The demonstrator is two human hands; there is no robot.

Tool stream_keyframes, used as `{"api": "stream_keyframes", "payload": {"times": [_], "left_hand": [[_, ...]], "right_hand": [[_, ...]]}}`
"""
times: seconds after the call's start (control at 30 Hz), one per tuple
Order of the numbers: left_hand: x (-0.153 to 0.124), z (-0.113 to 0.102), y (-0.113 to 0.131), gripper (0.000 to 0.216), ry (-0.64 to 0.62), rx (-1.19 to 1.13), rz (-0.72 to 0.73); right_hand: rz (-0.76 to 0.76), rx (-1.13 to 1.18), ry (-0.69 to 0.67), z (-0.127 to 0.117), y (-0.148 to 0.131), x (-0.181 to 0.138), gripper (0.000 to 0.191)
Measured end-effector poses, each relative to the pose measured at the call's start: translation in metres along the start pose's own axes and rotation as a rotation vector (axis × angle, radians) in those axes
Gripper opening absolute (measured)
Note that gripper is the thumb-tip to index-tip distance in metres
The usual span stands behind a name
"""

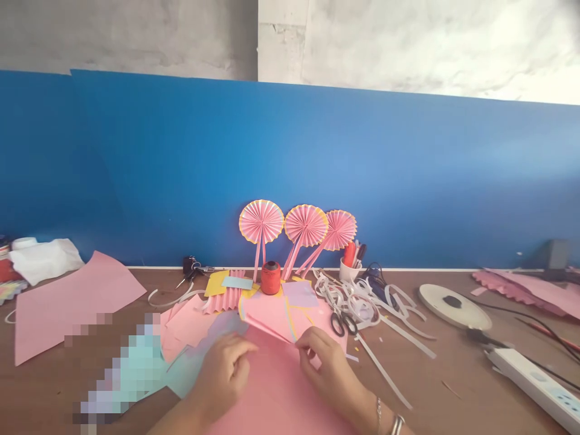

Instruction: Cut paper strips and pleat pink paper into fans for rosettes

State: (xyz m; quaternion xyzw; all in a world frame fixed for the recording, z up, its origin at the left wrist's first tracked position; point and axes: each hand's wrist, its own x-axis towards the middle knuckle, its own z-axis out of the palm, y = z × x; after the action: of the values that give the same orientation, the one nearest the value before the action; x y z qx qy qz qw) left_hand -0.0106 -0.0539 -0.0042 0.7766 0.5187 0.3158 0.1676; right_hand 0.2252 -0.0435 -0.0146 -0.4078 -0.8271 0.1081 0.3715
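Fingers of the R hand (pixel 330 368) are bent, thumb & index tips close together; they look to be pinching the R end of the raised far edge of the pink sheet (pixel 281 396). L hand (pixel 222 371): index pointing inward over the sheet, thumb tucked just below; can't tell if anything's gripped betw. them.

Sheet lies betw. the hands, its body running back twd the wearer, betw. the forearms. Raised edge runs crosswise, slanting from far L to near R, so its R end is at the R fingertips, while its L end sits beyond the L index. R hand = nearer to that edge.

Just R of the R hand: scissors (pixel 343 324), white strips (pixel 357 296) behind. Straight ahead, red thread spool (pixel 270 281), then 3 pleated fans (pixel 261 222) agst the blue panel (pixel 290 145). Power strip (pixel 534 380) well off R.
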Motion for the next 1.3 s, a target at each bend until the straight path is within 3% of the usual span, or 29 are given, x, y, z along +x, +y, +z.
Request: {"api": "stream_keyframes", "payload": {"times": [0.07, 0.13, 0.27, 0.4, 0.5, 0.57, 0.77, 0.87, 1.03, 1.3], "left_hand": [[-0.002, 0.008, 0.01, 0.027, -0.076, -0.18, -0.084], [-0.004, 0.016, 0.015, 0.03, -0.05, -0.281, -0.138], [-0.004, 0.021, 0.007, 0.037, 0.069, -0.031, -0.203], [-0.001, 0.011, -0.004, 0.027, 0.321, 0.325, 0.084], [0.001, 0.006, -0.002, 0.035, 0.291, 0.541, 0.256], [0.001, 0.009, 0.003, 0.042, 0.222, 0.634, 0.283], [0.001, 0.023, 0.011, 0.042, 0.074, 0.612, 0.291], [0.002, 0.024, 0.007, 0.028, -0.003, 0.497, 0.294], [0.003, 0.023, -0.001, 0.024, -0.073, 0.398, 0.282], [-0.004, 0.023, -0.001, 0.023, -0.152, 0.468, 0.357]], "right_hand": [[-0.129, -0.032, -0.001, 0.0, -0.008, -0.002, 0.023], [-0.267, -0.108, -0.047, 0.001, -0.014, -0.002, 0.025], [-0.39, -0.217, -0.118, -0.001, -0.02, -0.001, 0.028], [-0.472, -0.248, 0.014, -0.012, -0.025, -0.005, 0.038], [-0.62, -0.322, 0.128, -0.019, -0.033, -0.009, 0.034], [-0.666, -0.384, 0.137, -0.019, -0.037, -0.01, 0.03], [-0.446, -0.41, 0.037, 0.003, -0.023, 0.0, 0.019], [-0.267, -0.382, -0.036, 0.007, -0.003, 0.002, 0.015], [0.015, -0.38, -0.292, -0.004, 0.006, 0.002, 0.017], [0.023, -0.267, -0.407, -0.012, -0.005, 0.003, 0.015]]}}
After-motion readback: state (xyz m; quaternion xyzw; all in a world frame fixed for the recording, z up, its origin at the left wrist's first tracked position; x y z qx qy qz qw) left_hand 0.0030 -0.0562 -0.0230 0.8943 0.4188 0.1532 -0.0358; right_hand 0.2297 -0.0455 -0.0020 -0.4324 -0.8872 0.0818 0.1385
